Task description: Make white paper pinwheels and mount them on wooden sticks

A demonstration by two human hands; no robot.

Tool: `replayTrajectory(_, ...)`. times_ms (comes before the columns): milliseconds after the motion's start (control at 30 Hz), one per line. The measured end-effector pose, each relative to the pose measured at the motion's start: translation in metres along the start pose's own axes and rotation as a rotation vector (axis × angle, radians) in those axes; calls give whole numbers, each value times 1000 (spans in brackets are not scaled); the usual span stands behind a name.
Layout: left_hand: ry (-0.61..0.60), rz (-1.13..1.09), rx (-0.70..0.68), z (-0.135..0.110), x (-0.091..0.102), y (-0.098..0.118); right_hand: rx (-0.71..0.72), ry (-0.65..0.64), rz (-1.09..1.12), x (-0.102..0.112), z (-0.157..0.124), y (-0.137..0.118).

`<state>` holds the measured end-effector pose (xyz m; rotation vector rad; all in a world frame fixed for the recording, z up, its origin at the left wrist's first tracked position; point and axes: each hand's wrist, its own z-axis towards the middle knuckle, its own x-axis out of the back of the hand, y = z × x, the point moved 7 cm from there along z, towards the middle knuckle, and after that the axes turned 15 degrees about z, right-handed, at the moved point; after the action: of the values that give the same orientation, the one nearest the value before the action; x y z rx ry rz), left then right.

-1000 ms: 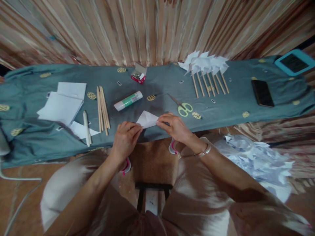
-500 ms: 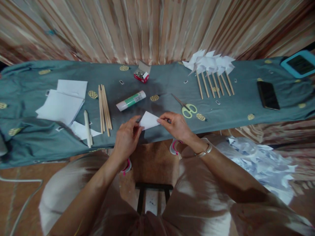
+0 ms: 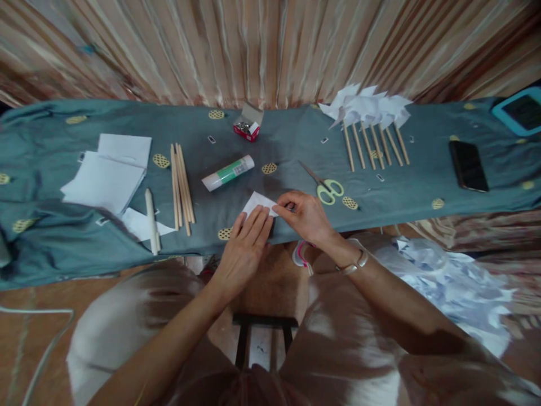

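Observation:
A small folded white paper (image 3: 258, 201) lies on the teal cloth (image 3: 63, 242) at the near edge of the table. My left hand (image 3: 249, 239) rests flat on it with the fingers stretched out, covering most of it. My right hand (image 3: 305, 214) pinches the paper's right corner with curled fingers; a bracelet sits on that wrist. Green-handled scissors (image 3: 326, 187) lie just right of my right hand. A glue stick (image 3: 228, 172) lies just beyond the paper.
On the left are a stack of white paper sheets (image 3: 105, 177), a white pen (image 3: 151, 220) and several wooden sticks (image 3: 181, 189). A small red box (image 3: 248, 127), finished paper pinwheels on sticks (image 3: 372, 121), a black phone (image 3: 468, 165) and a blue-cased tablet (image 3: 522, 110) lie farther off. Paper scraps (image 3: 448, 282) cover the floor at right.
My left hand went from pinching the paper's left corner to lying flat on top of it. The paper came down onto the cloth. My right hand kept its hold.

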<state>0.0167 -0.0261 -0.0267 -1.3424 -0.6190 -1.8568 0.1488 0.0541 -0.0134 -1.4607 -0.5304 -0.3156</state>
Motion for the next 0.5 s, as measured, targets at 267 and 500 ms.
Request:
replayTrajectory(267,-63,-42,15,-2,-7,-3,56,20,-21,-1,2,2)
replayTrajectory(500,-84,-44,9,1,-8,-3,61,21,-37,-3,3,3)
